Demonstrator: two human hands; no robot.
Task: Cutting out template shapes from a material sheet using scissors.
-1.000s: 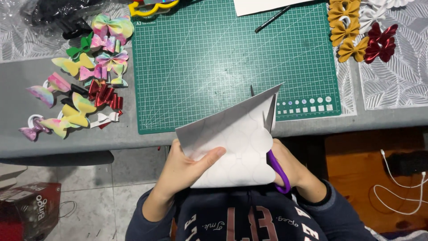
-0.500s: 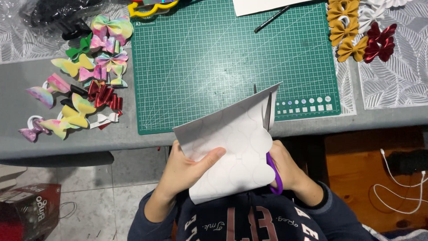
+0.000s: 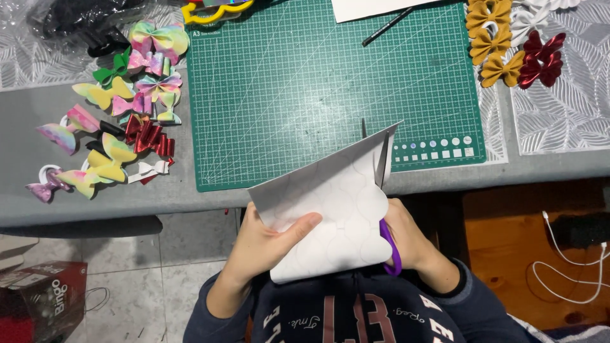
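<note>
Head view, single entry.

Item one: a stiff white sheet of paper with faint traced scallop outlines (image 3: 330,209), lower centre of the frame, held out over the table's near edge. Our left hand (image 3: 267,244) pinches it, thumb on top, fingers hidden beneath, closed firmly on the sheet's left part.

Item two: purple-handled scissors (image 3: 385,190), right of centre. Our right hand (image 3: 410,238) is closed through the handles, mostly hidden behind the sheet. The blades stand partly open, tips showing above the sheet's upper corner, with its right edge between them.

Handling note, as we judge it: we cut best by keeping the sheet taut, feeding the traced curve into the blades by turning the paper and not the scissors, with short bites near the pivot along each scallop.

Item three: a green gridded cutting mat (image 3: 305,89), upper centre, on the grey table (image 3: 95,203).

Item four: a scatter of pastel and red ribbon bows (image 3: 121,127), upper left.

Item five: mustard, white and dark red bows (image 3: 508,44), upper right.

Item six: a black pen (image 3: 387,25) on the mat, top centre.

Item seven: a white charging cable (image 3: 565,254) on the wooden floor, lower right.
</note>
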